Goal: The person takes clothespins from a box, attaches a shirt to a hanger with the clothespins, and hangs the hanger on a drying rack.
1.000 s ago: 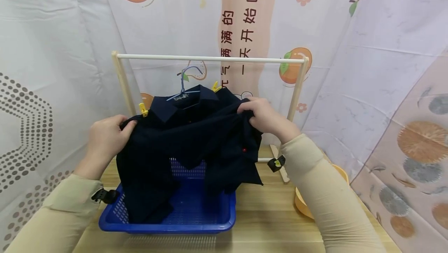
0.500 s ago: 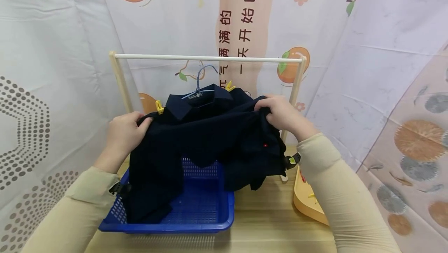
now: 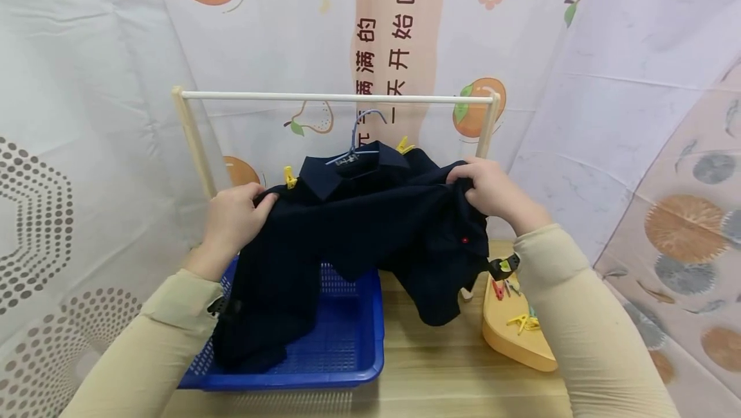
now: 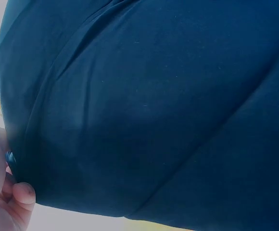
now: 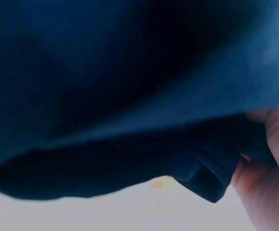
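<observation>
A dark navy collared shirt [image 3: 370, 218] hangs spread between both hands in the head view. At its left shoulder the left hand [image 3: 237, 215] pinches the cloth between thumb and fingers; the left wrist view shows this hand [image 4: 9, 192] at the fabric's edge. On the other side the right hand [image 3: 494, 190] grips a bunched part of the shirt. Out of the collar rises a blue hanger [image 3: 354, 132], its hook below the rack's bar. Yellow clothespins sit on the shoulders, one on the left [image 3: 290, 177] and another on the right [image 3: 404, 145]. Dark cloth fills most of both wrist views.
Behind the shirt stands a rack with a white bar [image 3: 336, 97] and wooden posts. A blue basket [image 3: 370, 366] lies below, with part of the shirt hanging into it. At the right, a yellow tray [image 3: 503, 341] holds several loose clothespins [image 3: 523, 323].
Both hands have carried the shirt and its hanger to the right, with the grip kept. The shirt's right lower part now hangs past the basket, and more of the yellow tray shows.
</observation>
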{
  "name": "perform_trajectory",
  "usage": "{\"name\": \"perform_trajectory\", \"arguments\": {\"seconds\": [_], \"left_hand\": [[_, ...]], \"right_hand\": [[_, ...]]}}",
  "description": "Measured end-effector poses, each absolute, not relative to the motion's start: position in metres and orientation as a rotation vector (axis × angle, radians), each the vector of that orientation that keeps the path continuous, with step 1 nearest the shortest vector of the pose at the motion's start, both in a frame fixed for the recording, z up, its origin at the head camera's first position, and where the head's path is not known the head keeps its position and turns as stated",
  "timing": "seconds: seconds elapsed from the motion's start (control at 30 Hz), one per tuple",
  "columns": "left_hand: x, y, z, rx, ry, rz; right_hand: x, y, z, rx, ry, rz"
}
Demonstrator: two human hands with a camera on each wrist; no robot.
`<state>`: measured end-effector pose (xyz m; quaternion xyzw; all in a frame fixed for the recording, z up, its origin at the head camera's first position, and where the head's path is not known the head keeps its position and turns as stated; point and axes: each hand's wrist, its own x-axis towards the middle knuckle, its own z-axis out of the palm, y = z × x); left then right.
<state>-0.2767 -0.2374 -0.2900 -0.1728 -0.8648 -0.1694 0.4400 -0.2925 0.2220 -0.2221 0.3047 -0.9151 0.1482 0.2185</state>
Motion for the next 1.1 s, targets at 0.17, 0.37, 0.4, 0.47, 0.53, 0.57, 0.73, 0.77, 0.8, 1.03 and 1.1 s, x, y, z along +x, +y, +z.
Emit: {"name": "perform_trajectory", "arguments": {"seconds": [0.17,0.37,0.4,0.47,0.53,0.57,0.73,0.77,0.8,1.03,1.1], "left_hand": [[-0.281,-0.230,-0.291,-0.471,-2.121,-0.412],[-0.281,-0.226,-0.291,-0.486,-2.118,-0.408],[-0.281,-0.226,-0.292,-0.487,-2.125,-0.406],[-0.281,-0.225,-0.292,-0.488,-2.142,-0.402],[-0.281,-0.223,-0.293,-0.488,-2.158,-0.399],[-0.281,-0.223,-0.293,-0.488,-2.164,-0.397],[-0.280,-0.221,-0.295,-0.491,-2.173,-0.405],[-0.280,-0.221,-0.295,-0.492,-2.174,-0.407],[-0.280,-0.221,-0.296,-0.493,-2.174,-0.408],[-0.280,-0.221,-0.300,-0.496,-2.168,-0.412],[-0.280,-0.221,-0.300,-0.498,-2.167,-0.411]], "right_hand": [[-0.293,0.231,-0.225,0.799,-2.566,0.396],[-0.294,0.235,-0.237,0.778,-2.606,0.393],[-0.294,0.235,-0.240,0.784,-2.603,0.388],[-0.295,0.236,-0.247,0.796,-2.596,0.380],[-0.296,0.237,-0.254,0.804,-2.593,0.387],[-0.297,0.238,-0.257,0.807,-2.593,0.394],[-0.302,0.241,-0.272,0.803,-2.606,0.423],[-0.304,0.241,-0.275,0.804,-2.607,0.427],[-0.305,0.241,-0.277,0.803,-2.611,0.430],[-0.310,0.243,-0.302,0.809,-2.670,0.454],[-0.311,0.243,-0.310,0.798,-2.692,0.453]]}}
